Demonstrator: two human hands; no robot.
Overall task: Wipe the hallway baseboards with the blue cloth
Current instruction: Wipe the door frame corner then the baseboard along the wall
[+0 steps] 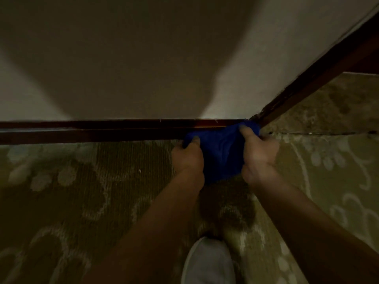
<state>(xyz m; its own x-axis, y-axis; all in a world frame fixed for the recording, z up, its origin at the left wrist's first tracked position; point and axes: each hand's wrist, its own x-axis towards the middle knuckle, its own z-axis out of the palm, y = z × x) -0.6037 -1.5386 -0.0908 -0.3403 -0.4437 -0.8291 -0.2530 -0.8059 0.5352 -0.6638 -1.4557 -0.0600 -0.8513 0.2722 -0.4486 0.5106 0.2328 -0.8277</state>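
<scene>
Head view: one downward look at a dim hallway corner, both arms reaching forward.
Blue cloth [220, 148]: bunched and stretched between the two hands, its upper edge lying against the dark baseboard right at the corner where two walls meet; its lower part hangs down over the carpet between the wrists.
Left hand [187, 155]: grips the left end of the cloth, fingers curled into the fabric, one fingertip showing on top of the cloth just below the baseboard.
Right hand [259, 150]: grips the right end of the cloth, fingers curled round it, the thumb lying on top of the fabric near the corner.
Baseboard [92, 131]: dark brown wood, running level across the foot of the facing wall from the left edge to the corner; a small warm glint shows on it just left of the cloth.
Second baseboard [320, 74]: same dark wood, rising from the corner toward the upper right along the side wall; scuffed near the corner.
Wall [123, 58]: pale and plain, with a broad soft shadow across its middle.
Carpet [71, 191]: olive-brown with a pale floral and scroll pattern, meeting both baseboards.
Shoe [207, 263]: light-coloured toe at the bottom edge, between the forearms, on the carpet.
</scene>
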